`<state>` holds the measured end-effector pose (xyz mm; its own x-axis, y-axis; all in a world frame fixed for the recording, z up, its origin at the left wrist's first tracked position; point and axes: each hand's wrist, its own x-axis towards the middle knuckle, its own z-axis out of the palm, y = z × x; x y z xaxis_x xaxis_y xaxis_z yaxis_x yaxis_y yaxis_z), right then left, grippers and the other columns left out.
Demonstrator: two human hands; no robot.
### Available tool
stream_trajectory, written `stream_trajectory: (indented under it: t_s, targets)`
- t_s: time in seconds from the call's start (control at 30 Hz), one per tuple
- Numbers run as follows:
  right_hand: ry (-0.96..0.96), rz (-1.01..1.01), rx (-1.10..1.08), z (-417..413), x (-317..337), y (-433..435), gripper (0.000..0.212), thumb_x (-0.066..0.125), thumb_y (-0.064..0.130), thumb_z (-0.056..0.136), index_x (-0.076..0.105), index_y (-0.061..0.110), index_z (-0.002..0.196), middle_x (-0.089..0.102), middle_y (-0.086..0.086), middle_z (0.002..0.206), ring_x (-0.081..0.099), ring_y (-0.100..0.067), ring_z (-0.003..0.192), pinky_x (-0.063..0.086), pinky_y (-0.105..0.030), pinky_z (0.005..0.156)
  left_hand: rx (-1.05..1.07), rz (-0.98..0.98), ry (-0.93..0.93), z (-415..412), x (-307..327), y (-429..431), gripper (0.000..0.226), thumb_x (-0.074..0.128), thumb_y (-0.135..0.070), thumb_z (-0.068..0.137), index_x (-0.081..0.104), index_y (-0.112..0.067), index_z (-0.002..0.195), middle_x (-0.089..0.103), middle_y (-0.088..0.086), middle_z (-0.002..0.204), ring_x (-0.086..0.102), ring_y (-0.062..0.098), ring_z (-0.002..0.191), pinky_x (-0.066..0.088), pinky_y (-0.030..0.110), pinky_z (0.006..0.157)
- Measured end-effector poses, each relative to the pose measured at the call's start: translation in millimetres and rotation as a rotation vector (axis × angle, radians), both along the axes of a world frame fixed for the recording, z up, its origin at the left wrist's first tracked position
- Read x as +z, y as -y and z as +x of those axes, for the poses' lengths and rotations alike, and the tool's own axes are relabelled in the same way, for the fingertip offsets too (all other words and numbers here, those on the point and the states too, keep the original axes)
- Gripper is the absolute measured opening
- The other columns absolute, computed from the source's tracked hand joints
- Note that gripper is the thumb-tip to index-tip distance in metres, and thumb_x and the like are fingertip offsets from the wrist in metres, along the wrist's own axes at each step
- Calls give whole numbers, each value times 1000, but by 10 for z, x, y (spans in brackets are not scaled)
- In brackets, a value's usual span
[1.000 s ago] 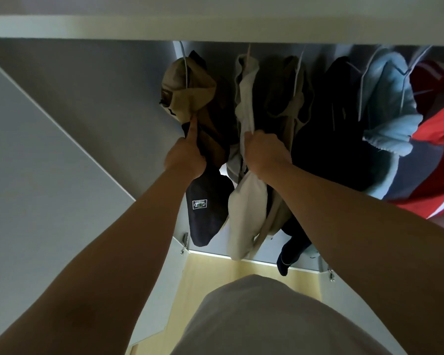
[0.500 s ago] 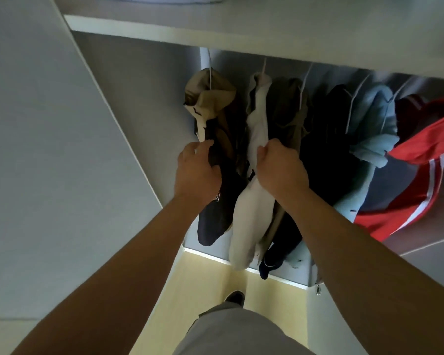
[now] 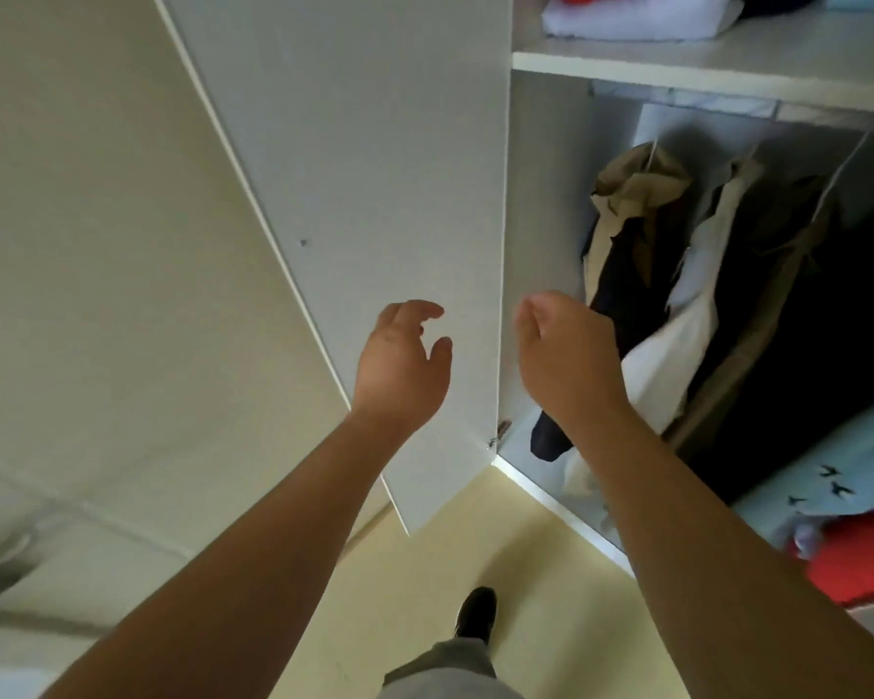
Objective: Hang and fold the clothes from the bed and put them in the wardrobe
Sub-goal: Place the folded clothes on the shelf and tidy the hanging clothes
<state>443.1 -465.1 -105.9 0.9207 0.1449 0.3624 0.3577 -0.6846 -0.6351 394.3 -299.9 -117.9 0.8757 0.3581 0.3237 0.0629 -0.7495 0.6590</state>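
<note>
Head view shows my left hand [image 3: 399,360] and right hand [image 3: 561,355] both raised in front of the wardrobe [image 3: 541,194], touching nothing: the left fingers [image 3: 415,311] are loosely curled with the thumb apart, the right fingers [image 3: 538,304] are bent inward, and neither hand holds cloth. My left hand is before the open door [image 3: 374,194]. My right is before the door's hinged edge, with the hanging clothes [image 3: 687,335] just behind it and to its right. Those clothes, tan, dark and cream, hang close together under the shelf [image 3: 677,68], and folded clothes [image 3: 637,17] lie on top of it. A blue piece [image 3: 828,481] and a red one [image 3: 858,562] show at the lower right, though I can't tell whether they hang or lie. The bed is out of view. I judge this hanging is done and the step now is to go for the next garment. To do that well I should leave the door wide, so I needn't free a hand for it when I come back loaded, and mind my left arm past its edge as I turn. At the bed I'd take one garment at a time, by the shoulders, so it goes onto a hanger flat. I'd hang it where I can find a gap.
</note>
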Motion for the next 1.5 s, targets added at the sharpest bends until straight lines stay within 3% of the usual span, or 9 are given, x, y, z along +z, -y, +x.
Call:
stream_trajectory:
  t_s: [0.2, 0.43, 0.53, 0.67, 0.87, 1.0, 1.13, 1.23, 1.5]
  targets:
    - [93, 19, 155, -332, 220, -671, 34, 42, 25, 107, 68, 5, 113, 72, -11, 98, 62, -31, 91, 38, -26, 73, 199, 6, 69, -226, 320, -846, 55, 65, -22, 93, 46, -13, 144, 46, 5, 146, 53, 22, 128, 36, 23, 102]
    - [72, -32, 119, -379, 326, -1046, 31, 37, 23, 107, 60, 7, 93, 57, -6, 72, 49, -32, 76, 21, -24, 66, 239, -230, -16, 150, 524, -1481, 98, 70, -27, 89, 6, -9, 161, 20, 11, 166, 22, 28, 152, 20, 32, 120]
    - [54, -34, 106, -379, 385, -1187, 32, 36, 24, 108, 61, 8, 95, 63, -4, 78, 51, -23, 70, 31, -30, 68, 159, -256, -1, 270, 506, -1605, 87, 72, -27, 85, 24, -12, 155, 46, 6, 153, 47, 26, 138, 37, 39, 116]
    - [12, -69, 52, -371, 442, -1236, 42, 34, 31, 109, 59, 9, 135, 67, -7, 128, 60, -26, 120, 44, -30, 98, 169, -275, 160, 345, 412, -1614, 39, 69, -26, 83, 51, -27, 117, 64, -17, 105, 62, 1, 92, 47, 24, 85]
    - [14, -66, -56, -285, 430, -1078, 34, 35, 25, 109, 58, 12, 87, 60, -4, 74, 58, -14, 67, 47, -37, 63, 117, -186, 299, 207, 463, -1377, 20, 64, -49, 91, 55, -33, 82, 65, -26, 66, 57, -17, 67, 37, 0, 58]
    - [23, -34, -124, -217, 435, -930, 31, 38, 28, 109, 57, 12, 91, 63, -2, 81, 63, -19, 77, 59, -39, 76, -133, 50, 334, 226, 480, -1079, 33, 66, -50, 89, 62, -26, 66, 62, -17, 62, 60, 1, 66, 44, 14, 60]
    - [5, 41, -274, -160, 426, -653, 25, 40, 33, 108, 63, 27, 100, 60, 16, 83, 52, 4, 66, 34, 3, 56, -426, 44, 276, 392, 424, -707, 50, 62, -61, 90, 72, -23, 122, 68, -10, 126, 61, 7, 118, 51, 33, 104]
    - [-21, 120, -389, -113, 445, -397, 32, 37, 27, 107, 50, 29, 78, 49, 16, 68, 48, -1, 61, 31, -2, 50, -597, -1, 256, 521, 360, -457, 63, 46, -62, 96, 55, -23, 145, 52, -8, 149, 45, 7, 140, 40, 37, 117]
    - [-55, 334, -671, -164, 544, 172, 28, 36, 15, 104, 64, 14, 106, 67, -4, 105, 60, -25, 96, 38, -21, 85, -995, 403, 79, 1254, 280, 313, 55, 29, -33, 110, 10, -25, 162, 6, -14, 168, 0, 2, 154, 13, 30, 126]
